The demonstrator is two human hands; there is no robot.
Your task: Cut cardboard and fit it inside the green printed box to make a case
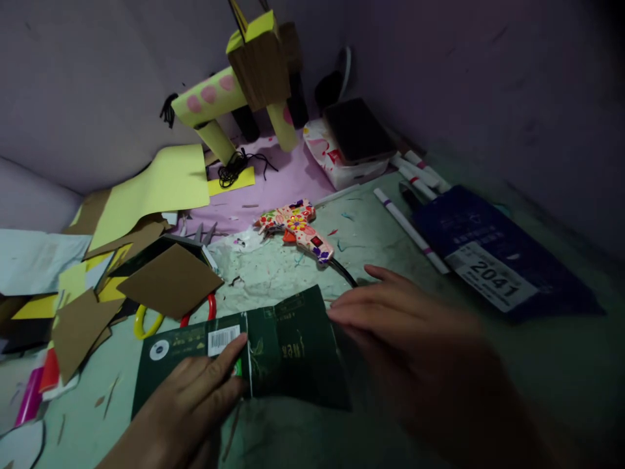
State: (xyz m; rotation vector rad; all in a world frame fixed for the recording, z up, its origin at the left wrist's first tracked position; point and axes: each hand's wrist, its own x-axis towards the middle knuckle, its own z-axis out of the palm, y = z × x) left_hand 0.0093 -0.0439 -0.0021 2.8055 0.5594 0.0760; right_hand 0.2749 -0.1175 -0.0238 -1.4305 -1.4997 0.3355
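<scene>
A dark green printed cardboard piece (pixel 297 345), with a barcode label and a pale crease line across it, lies in front of me. My left hand (pixel 195 397) rests on its left part, fingers stretched out, the index fingertip beside the barcode near the crease. At its right edge, my right hand (pixel 405 332) is held with fingers extended and somewhat blurred; the fingertips are close to the edge, and I cannot tell if they touch. Beyond the cardboard, a flower-patterned glue gun (pixel 297 228) lies on its side, its black cord running toward my right hand.
Scissors (pixel 211 309) lie partly under brown cardboard scraps (pixel 170 281) at left, near yellow paper (pixel 156 189). A spotted paper animal (pixel 215 94) stands at the back. A phone (pixel 359 130) sits on a white pack; white markers (pixel 410 228) and a blue packet (pixel 502 254) are right.
</scene>
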